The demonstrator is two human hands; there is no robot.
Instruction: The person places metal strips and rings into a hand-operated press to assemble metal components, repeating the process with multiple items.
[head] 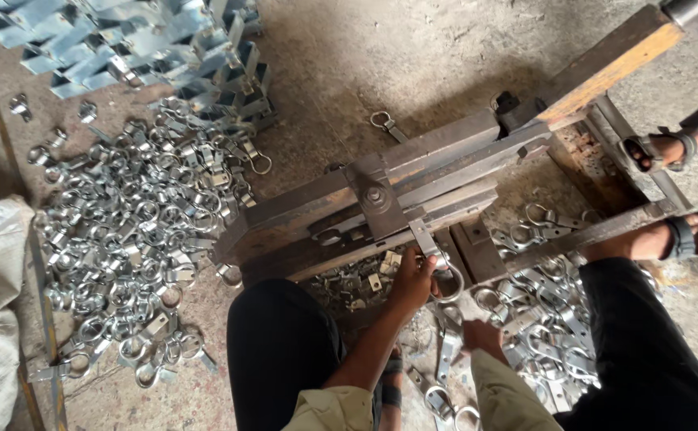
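Left hand (pixel 413 281) grips a shiny ringed metal strap (pixel 436 259), flat-tongued.

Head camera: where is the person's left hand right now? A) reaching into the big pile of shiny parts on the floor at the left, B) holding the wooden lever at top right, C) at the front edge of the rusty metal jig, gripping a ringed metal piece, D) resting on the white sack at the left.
C: the left hand grips a ringed metal piece at the front edge of the rusty jig.
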